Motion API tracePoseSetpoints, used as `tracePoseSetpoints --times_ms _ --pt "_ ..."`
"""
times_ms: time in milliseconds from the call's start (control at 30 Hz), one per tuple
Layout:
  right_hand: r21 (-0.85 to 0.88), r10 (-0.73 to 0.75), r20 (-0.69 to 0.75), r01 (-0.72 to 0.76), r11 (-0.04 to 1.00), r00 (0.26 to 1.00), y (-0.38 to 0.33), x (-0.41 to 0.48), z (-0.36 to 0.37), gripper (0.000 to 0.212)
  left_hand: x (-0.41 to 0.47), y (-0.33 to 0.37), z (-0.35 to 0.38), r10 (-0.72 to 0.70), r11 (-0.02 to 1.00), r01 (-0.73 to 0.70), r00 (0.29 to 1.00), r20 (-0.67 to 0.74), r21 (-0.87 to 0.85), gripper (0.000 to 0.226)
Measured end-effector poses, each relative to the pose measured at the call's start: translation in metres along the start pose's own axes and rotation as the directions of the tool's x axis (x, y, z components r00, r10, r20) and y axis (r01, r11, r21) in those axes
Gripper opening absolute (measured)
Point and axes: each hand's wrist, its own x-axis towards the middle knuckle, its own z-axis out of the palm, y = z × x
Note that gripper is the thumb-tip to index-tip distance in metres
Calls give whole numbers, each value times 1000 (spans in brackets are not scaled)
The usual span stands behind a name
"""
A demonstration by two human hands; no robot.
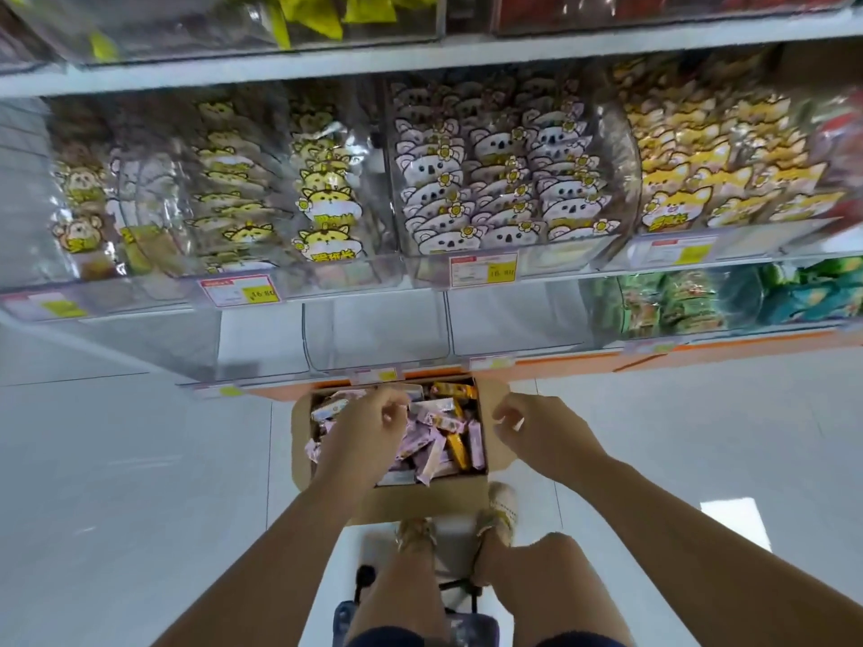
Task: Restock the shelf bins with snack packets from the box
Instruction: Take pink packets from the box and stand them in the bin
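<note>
— Where does the stock sit?

— The open brown cardboard box (420,504) stands on the glossy white tiled floor (116,459), at 6 o'clock from the picture's middle. Its far edge is near the orange base of the shelf unit (583,361). Inside lies a loose heap of small pink, lilac and orange-yellow snack packets (439,415).

— And the hands?

— The left hand (369,427) hovers over the box's 9 o'clock half, back upward, fingers curled down toward the heap. Its palm side is hidden, so I cannot tell whether it grips a packet or nothing. The right hand (532,431) hangs at the box's 3 o'clock side, above the spread cardboard flap. Its fingers are loosely curled with nothing in them, so the hand is slack.

— What is at 12 o'clock from the box?

— A low row of clear plastic shelf bins (373,329), just beyond the box's far edge. One shelf higher, more clear bins hold standing packets: yellow cat-faced packets (322,203) toward 11 o'clock, white koala-faced packets (495,179) at 12, orange dog-faced packets (700,179) toward 1. A white and yellow price label (483,270) is fixed below the koala bin. Green packets (677,301) fill the low bin at 2 o'clock.

— Anything nearer the person?

— At 6 o'clock from the box, two feet in pale woven sandals (502,506) stand just behind its near wall, the right one beside the near right corner.
</note>
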Motion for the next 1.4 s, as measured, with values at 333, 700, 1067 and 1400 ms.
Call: tracePoseSetpoints --times_ms 333,700,1067,1400 --pt "-40 5 53 -3 999 999 54 109 114 21 65 -92 90 -10 998 11 1000 12 -56 17" --pt "-77 -259 10 259 963 966 149 253 256 42 169 -206 229 91 990 -90 996 -9 108 22" --pt "-201 -653 27 645 738 756 173 273 302 82 177 -255 249 202 956 -210 977 63 204 35" --pt "-595 -679 186 631 497 710 155 279 305 83 157 -264 246 238 836 -227 970 42 499 51"
